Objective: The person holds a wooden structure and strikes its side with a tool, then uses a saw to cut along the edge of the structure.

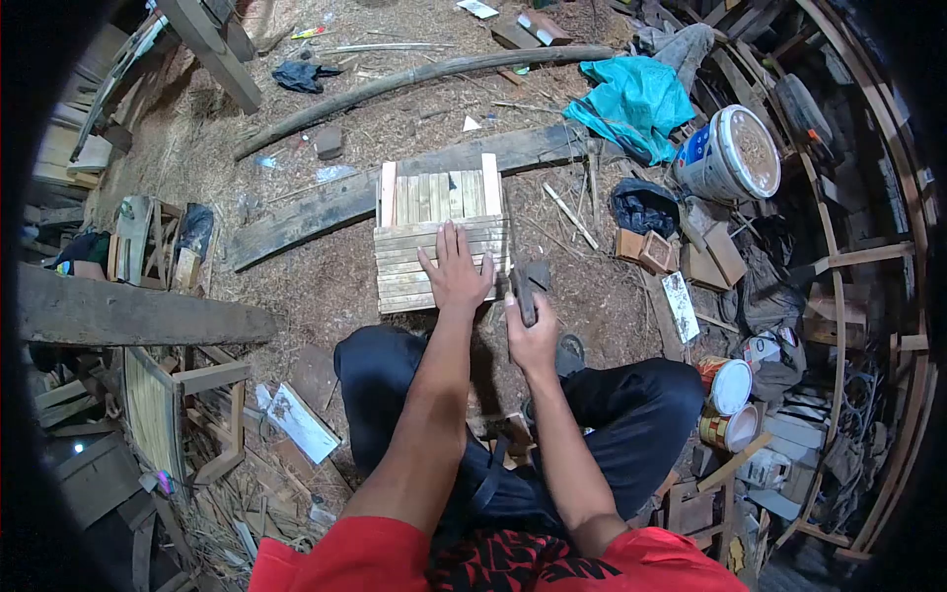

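Observation:
A small slatted wooden piece (400, 259) stands in front of my knees, its near face made of horizontal slats and its far part of vertical slats between two pale posts. My left hand (459, 271) lies on the near slats with its fingers spread. Just right of the slats, my right hand (533, 331) is wrapped round the handle of a dark saw-like tool (523, 286). The tool's thin blade runs along the right edge of the slatted piece; its far end is hard to make out.
Behind the piece lies a long plank (296, 219), with a curved pole (375, 96) beyond. At the right are a teal sheet (636, 104), a white bucket (725, 158) and paint cans (731, 387). A thick beam (138, 311) juts in from the left.

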Available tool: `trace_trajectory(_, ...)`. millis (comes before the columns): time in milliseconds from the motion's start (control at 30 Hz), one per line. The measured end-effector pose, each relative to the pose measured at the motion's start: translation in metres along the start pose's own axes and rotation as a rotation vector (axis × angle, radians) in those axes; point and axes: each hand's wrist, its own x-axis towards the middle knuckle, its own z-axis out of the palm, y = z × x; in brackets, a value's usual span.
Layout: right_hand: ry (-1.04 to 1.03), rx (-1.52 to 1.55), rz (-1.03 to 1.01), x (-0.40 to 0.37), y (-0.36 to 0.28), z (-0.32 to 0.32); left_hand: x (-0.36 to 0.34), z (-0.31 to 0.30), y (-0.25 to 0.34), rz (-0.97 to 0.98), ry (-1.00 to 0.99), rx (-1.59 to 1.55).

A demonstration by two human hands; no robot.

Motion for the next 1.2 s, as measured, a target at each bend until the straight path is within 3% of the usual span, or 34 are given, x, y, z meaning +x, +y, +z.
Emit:
trace_trajectory(100,-0.053,-0.009,0.043,-0.006,0.006,-0.004,0.003,0.005,0.000,-0.037,-0.075,0.000)
trace_trajectory(333,-0.027,0.111,0.212,0.002,0.014,0.004,0.011,0.014,-0.001,-0.097,-0.010,-0.038)
trace_trajectory(467,0.081,-0.018,0.093,0.021,0.010,0.015,0.010,0.011,0.001,-0.096,-0.002,0.017)
trace_trajectory(700,0.101,-0.072,0.127,-0.027,-0.002,-0.002,0.012,0.008,0.004,-0.113,-0.028,0.013)
trace_trajectory(833,0.134,-0.133,-0.019,0.043,0.021,0.035,0.007,0.011,0.003,-0.104,0.000,0.020)
trace_trajectory(933,0.078,-0.049,0.062,0.019,0.021,0.021,0.008,0.010,0.003,-0.100,0.014,0.021)
trace_trajectory(1033,0.057,-0.163,0.063,-0.025,0.009,0.001,0.010,0.010,0.004,-0.115,-0.006,0.018)
trace_trajectory(1200,0.101,-0.158,-0.015,0.035,0.015,0.028,0.011,0.011,0.005,-0.116,-0.011,0.038)
